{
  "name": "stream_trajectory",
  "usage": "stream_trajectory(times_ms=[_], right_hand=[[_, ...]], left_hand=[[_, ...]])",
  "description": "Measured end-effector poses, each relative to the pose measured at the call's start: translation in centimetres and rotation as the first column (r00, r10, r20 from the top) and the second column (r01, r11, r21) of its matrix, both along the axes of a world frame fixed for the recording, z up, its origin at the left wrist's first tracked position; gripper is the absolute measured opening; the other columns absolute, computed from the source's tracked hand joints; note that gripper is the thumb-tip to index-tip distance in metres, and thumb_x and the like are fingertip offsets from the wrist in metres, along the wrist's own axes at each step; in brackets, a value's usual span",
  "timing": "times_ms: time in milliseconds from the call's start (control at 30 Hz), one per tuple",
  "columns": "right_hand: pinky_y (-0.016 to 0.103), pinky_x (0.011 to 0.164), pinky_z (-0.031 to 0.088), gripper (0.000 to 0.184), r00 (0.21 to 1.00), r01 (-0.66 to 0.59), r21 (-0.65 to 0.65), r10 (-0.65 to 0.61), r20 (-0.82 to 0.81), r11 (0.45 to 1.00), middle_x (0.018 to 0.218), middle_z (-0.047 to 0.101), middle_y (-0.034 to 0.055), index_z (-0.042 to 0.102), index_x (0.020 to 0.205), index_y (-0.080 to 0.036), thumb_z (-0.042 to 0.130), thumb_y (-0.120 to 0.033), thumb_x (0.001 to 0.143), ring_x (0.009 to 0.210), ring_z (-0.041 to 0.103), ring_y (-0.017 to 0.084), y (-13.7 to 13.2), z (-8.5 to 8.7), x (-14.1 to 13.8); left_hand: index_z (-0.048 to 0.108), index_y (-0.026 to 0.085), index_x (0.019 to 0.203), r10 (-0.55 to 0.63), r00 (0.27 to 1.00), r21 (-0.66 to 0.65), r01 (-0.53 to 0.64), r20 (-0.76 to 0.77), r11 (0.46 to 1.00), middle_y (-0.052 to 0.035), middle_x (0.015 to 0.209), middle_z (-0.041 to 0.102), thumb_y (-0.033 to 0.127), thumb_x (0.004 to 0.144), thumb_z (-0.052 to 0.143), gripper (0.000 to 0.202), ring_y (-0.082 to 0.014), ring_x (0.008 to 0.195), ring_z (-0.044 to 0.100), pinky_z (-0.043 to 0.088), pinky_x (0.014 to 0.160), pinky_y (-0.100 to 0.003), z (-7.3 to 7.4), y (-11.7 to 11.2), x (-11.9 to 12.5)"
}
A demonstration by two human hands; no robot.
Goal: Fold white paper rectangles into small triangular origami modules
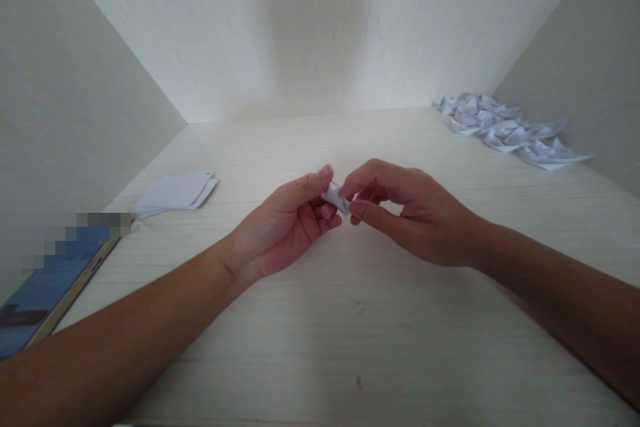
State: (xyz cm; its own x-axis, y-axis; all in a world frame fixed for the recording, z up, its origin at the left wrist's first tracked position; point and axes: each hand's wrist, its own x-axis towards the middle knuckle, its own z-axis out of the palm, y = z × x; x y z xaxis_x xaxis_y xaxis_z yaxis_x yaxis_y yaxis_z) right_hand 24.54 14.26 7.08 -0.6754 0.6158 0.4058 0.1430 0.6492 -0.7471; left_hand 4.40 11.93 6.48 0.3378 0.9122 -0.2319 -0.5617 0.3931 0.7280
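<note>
A small folded piece of white paper (pixel 336 198) is held between both hands just above the pale wooden desk (pixel 320 320). My left hand (pixel 287 223) pinches it with thumb on top and fingers curled beneath. From the right, my right hand (pixel 405 210) pinches the same piece with thumb and forefinger. Most of the paper is hidden by the fingers.
A small stack of flat white paper sheets (pixel 177 192) lies at the left. A heap of folded white paper pieces (pixel 510 130) sits in the back right corner. A phone with a blue screen (pixel 45 287) leans at the left edge. Pale walls enclose three sides.
</note>
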Motion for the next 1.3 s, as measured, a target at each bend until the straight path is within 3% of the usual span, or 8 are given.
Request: stream_trajectory(times_ms=[133, 267, 367, 533, 867, 1300], right_hand=[[0.024, 0.068, 0.053, 0.009, 0.999, -0.001, 0.129, -0.006, 0.054, 0.992, 0.09, 0.072, 0.0007, 0.064, 0.106, -0.018, 0.06, -0.022, 0.1, 0.075, 0.068, 0.012, 0.1, 0.4, 0.2], [0.024, 0.069, 0.048, 0.009, 0.991, -0.024, 0.328, -0.022, 0.134, 0.944, 0.089, 0.071, 0.0021, 0.065, 0.101, -0.017, 0.056, -0.02, 0.101, 0.074, 0.064, 0.012, 0.1, 0.7, 0.2], [0.026, 0.07, 0.046, 0.013, 0.976, -0.041, 0.386, -0.046, 0.213, 0.922, 0.092, 0.071, 0.0049, 0.065, 0.101, -0.017, 0.052, -0.02, 0.102, 0.076, 0.062, 0.014, 0.0, 0.8, 0.3], [0.027, 0.072, 0.046, 0.012, 0.967, -0.042, 0.417, -0.069, 0.246, 0.908, 0.096, 0.072, 0.005, 0.065, 0.105, -0.019, 0.057, -0.015, 0.096, 0.079, 0.063, 0.015, -0.1, 0.8, 0.4], [0.025, 0.067, 0.046, 0.009, 0.976, 0.023, 0.381, -0.104, 0.193, 0.924, 0.09, 0.071, 0.0039, 0.065, 0.098, -0.017, 0.06, -0.014, 0.09, 0.075, 0.063, 0.014, -0.4, 0.5, -0.1], [0.025, 0.061, 0.045, 0.015, 0.96, 0.197, 0.387, -0.257, 0.109, 0.901, 0.084, 0.071, 0.0016, 0.059, 0.096, -0.017, 0.064, -0.013, 0.083, 0.068, 0.064, 0.014, -1.2, 0.2, -0.6]], left_hand=[[0.071, 0.01, 0.076, -0.002, 1.0, -0.02, 0.002, 0.004, 1.0, -0.0021, 0.068, 0.072, 0.021, 0.103, 0.06, 0.031, -0.0061, 0.054, 0.065, 0.059, 0.063, -0.018, 0.1, 0.0, 0.1], [0.07, 0.011, 0.073, 0.017, 1.0, -0.051, -0.018, -0.015, 0.999, -0.0005, 0.065, 0.07, 0.022, 0.101, 0.064, 0.03, -0.0058, 0.052, 0.063, 0.058, 0.062, -0.017, 0.2, 0.0, 0.2], [0.069, 0.012, 0.072, 0.032, 0.999, -0.062, -0.035, -0.035, 0.997, 0.0003, 0.064, 0.07, 0.024, 0.099, 0.067, 0.03, -0.0059, 0.051, 0.063, 0.057, 0.06, -0.017, 0.3, 0.0, 0.3], [0.069, 0.013, 0.071, 0.039, 0.998, -0.065, -0.042, -0.053, 0.997, 0.0004, 0.065, 0.07, 0.026, 0.098, 0.07, 0.029, -0.0059, 0.052, 0.063, 0.057, 0.061, -0.017, 0.2, 0.1, 0.3], [0.07, 0.012, 0.073, 0.016, 0.998, -0.009, -0.017, -0.058, 1.0, 0.0001, 0.066, 0.07, 0.026, 0.096, 0.072, 0.027, -0.0065, 0.055, 0.063, 0.057, 0.063, -0.018, 0.0, 0.0, 0.3], [0.072, 0.01, 0.081, 0.006, 0.999, 0.054, -0.004, -0.038, 0.999, -0.0008, 0.072, 0.071, 0.028, 0.09, 0.078, 0.022, -0.0067, 0.06, 0.065, 0.057, 0.068, -0.017, 0.0, -0.3, 0.3]])
